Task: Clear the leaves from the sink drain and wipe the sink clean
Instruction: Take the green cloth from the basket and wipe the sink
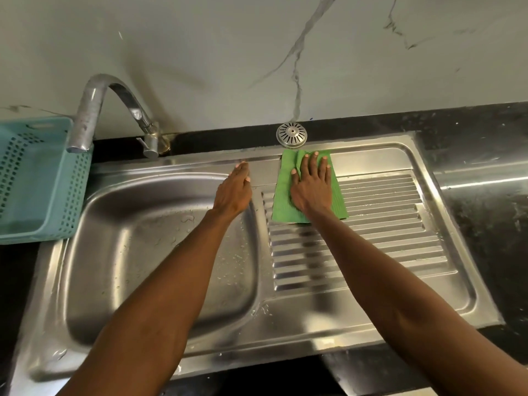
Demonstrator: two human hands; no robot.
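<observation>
The right hand (312,186) lies flat, fingers spread, atop the folded green cloth (308,190) on the ribbed steel drainboard (371,238); the open left hand (235,190) rests on the stainless sink (160,252) rim.

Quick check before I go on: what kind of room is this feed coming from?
Most likely a home kitchen. A stainless steel sink with a ribbed drainboard is set into a dark countertop, a curved faucet stands behind the basin, and a teal plastic basket sits at its left.
</observation>
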